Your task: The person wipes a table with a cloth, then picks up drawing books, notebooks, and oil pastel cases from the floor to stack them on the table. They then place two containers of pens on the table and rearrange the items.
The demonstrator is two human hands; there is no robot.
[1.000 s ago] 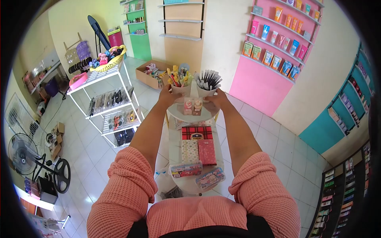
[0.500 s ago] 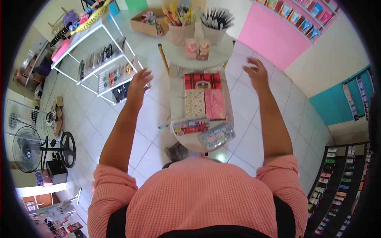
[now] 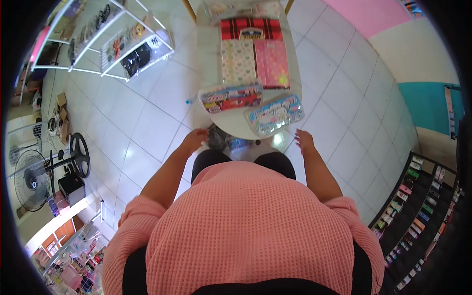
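Observation:
My left hand [image 3: 194, 139] is low beside the near edge of the white table [image 3: 236, 129], fingers stretched toward a dark bundle [image 3: 217, 138] under that edge; I cannot tell whether they touch it. My right hand [image 3: 305, 140] hangs off the table's right side, fingers apart, holding nothing. Just above the hands, two pencil cases lie on the table: a red one [image 3: 230, 97] and a blue one [image 3: 274, 114]. Farther up lie a cream patterned notebook [image 3: 238, 60], a pink one [image 3: 274, 63] and a red plaid one [image 3: 250, 28]. My pink sweater fills the lower view.
A white wire rack [image 3: 123, 44] with small goods stands at the upper left on the tiled floor. A floor fan [image 3: 30, 180] and a black ring-shaped stand [image 3: 79, 155] are at the left. Dark shelves [image 3: 418, 196] of products line the right.
My head has tipped down, so the cups at the table's far end have left the view. Both hands came down from beside the table to its near edge.

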